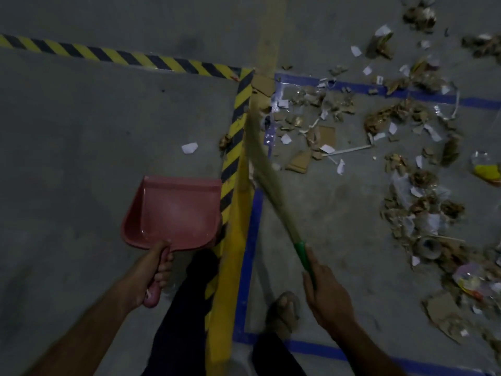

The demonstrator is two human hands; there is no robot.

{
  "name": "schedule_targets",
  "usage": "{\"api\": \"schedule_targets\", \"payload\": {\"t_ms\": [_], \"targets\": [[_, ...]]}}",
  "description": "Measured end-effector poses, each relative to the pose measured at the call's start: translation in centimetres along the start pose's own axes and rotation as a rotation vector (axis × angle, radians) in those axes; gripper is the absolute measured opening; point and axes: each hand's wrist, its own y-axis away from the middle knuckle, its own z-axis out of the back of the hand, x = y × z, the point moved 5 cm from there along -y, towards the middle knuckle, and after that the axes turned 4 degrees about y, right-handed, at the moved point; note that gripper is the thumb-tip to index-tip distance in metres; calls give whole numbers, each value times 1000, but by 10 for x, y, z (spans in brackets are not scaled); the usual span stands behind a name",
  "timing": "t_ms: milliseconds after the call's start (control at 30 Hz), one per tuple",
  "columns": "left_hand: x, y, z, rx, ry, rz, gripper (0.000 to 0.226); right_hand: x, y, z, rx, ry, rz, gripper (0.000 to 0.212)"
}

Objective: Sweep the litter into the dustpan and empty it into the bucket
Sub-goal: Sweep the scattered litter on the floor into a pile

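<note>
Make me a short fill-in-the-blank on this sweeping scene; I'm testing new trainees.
1. The left hand holds the pink ____ by its handle.
2. The right hand grips the broom by its ____ handle.
3. The dustpan's tray holds ____ litter so far.
4. Most of the litter lies to the ____ of the yellow line.

Missing words: dustpan; green; no; right

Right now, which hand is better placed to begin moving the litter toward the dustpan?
The right hand. It holds the broom, whose bristles already reach the litter beyond the striped tape. The left hand grips the empty pink dustpan, which is apart from the litter.
</note>
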Motion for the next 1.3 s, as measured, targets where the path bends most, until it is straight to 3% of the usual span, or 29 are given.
{"api": "schedule_targets", "payload": {"t_ms": [233, 433, 633, 733, 833, 967, 1100, 1300], "targets": [[-61, -34, 69, -53, -70, 16, 36, 161, -107, -52, 190, 154, 203, 65], [-109, -72, 116, -50, -116, 56, 36, 225, -175, -87, 311, 209, 125, 60], [-152, -99, 92, 17, -162, 67, 36, 170, -191, -81, 202, -7, -268, 62], [-162, -110, 67, 63, -185, 68, 35, 102, -183, -44, 91, -128, -519, 66], [-167, -116, 39, 107, -239, 40, 35, 20, -174, 10, -22, -174, -650, 66], [-168, -114, 8, 156, -254, 38, 37, -30, -149, 65, -141, -42, -662, 64], [-166, -105, 3, 178, -249, 80, 39, -3, -96, 59, -220, -103, -493, 60], [-171, -95, 29, 111, -271, 91, 36, 108, -20, -37, 46, -193, -370, 65]]}}
